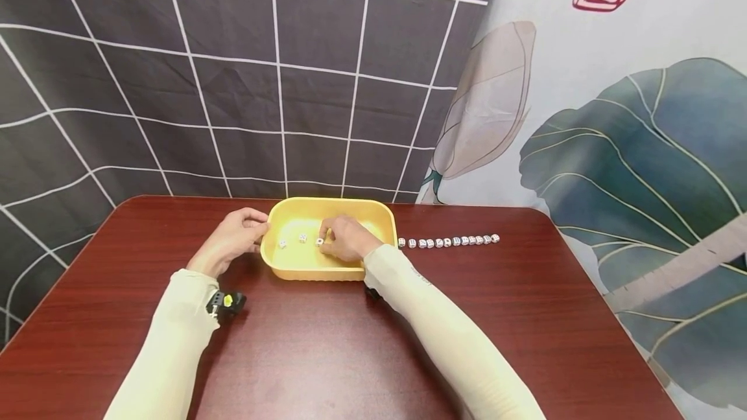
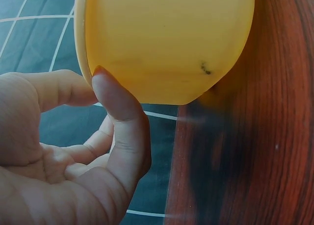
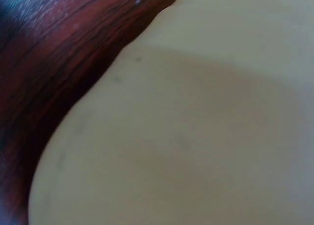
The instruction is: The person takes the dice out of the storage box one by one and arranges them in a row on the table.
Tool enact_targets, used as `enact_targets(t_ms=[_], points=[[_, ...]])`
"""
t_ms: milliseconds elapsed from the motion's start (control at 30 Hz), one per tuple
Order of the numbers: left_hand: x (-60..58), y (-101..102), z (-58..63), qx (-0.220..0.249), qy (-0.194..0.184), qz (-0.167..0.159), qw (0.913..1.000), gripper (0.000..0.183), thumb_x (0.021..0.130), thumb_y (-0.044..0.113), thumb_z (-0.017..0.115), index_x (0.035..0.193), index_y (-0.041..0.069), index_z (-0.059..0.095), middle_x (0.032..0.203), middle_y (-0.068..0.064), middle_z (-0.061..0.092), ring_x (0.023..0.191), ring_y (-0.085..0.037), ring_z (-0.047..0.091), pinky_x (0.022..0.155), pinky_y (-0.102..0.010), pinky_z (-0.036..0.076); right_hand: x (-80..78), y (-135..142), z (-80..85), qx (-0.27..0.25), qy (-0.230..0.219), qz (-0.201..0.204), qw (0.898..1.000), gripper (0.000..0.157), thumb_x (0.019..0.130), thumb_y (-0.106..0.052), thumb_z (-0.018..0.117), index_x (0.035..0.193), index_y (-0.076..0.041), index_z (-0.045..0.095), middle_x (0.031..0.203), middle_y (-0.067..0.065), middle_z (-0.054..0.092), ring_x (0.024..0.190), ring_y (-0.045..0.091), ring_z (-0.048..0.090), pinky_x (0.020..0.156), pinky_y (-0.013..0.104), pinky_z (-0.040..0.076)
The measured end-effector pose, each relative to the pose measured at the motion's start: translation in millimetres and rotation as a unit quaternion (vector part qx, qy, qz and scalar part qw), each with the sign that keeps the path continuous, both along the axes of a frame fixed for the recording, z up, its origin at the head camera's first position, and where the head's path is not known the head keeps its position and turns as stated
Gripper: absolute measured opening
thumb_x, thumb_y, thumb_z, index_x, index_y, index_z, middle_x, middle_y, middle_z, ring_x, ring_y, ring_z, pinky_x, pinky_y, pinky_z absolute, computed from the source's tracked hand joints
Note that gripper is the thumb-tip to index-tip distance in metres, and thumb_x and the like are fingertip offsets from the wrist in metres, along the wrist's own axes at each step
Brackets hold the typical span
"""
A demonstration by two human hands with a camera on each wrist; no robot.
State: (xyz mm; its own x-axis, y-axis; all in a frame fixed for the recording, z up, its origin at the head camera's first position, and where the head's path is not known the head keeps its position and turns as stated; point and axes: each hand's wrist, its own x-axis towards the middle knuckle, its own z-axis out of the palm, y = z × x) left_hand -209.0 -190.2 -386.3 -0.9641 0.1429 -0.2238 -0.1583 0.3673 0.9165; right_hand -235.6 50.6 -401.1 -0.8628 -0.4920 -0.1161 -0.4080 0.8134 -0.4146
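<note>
A yellow plastic basin (image 1: 327, 273) stands on the table near its back edge. My left hand (image 1: 230, 242) holds its left end; in the left wrist view, thumb and index finger pinch the rim (image 2: 82, 48). My right hand (image 1: 347, 238) reaches down inside, thumb and index fingertip at either side of a small white die (image 1: 320, 242). Two more dice lie to the left on the basin floor, one die (image 1: 303, 238) near the middle and another die (image 1: 283, 244) by the left end. Neither hand nor dice appear in the right wrist view.
A row of several white dice (image 1: 439, 243) runs rightward along the dark red wooden table (image 1: 303, 355) from the basin's right end. Behind the table hang a grey gridded cloth (image 1: 233, 83) and a leaf-patterned cloth (image 1: 642, 148). A pale blurred surface (image 3: 186, 146) fills most of the right wrist view.
</note>
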Motion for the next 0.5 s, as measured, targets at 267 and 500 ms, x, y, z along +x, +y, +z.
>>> enact_targets(t_ms=[267,500], points=[[-0.5,-1.4,0.2,-0.001,0.004,-0.002,1.0000,0.039,0.102,0.012,0.051,0.134,-0.010,0.045,0.110,-0.017,0.063,0.078,-0.011,0.064,0.069,-0.022,0.058,2.2,-1.6,3.6,0.016,0.012,0.006,1.000,0.009,0.095,-0.021,0.071,0.098,-0.013,0.067,0.086,0.001,0.058,0.086,0.014,0.053,0.078,0.026,0.046],[-0.5,-1.7,0.6,-0.001,0.004,-0.002,1.0000,0.039,0.102,0.012,0.051,0.133,-0.011,0.045,0.109,-0.018,0.064,0.077,-0.010,0.065,0.068,-0.022,0.058,4.3,4.9,9.4,-0.027,-0.015,0.000,1.000,0.011,0.094,-0.023,0.073,0.097,-0.013,0.068,0.092,0.002,0.065,0.084,0.013,0.058,0.076,0.026,0.050]])
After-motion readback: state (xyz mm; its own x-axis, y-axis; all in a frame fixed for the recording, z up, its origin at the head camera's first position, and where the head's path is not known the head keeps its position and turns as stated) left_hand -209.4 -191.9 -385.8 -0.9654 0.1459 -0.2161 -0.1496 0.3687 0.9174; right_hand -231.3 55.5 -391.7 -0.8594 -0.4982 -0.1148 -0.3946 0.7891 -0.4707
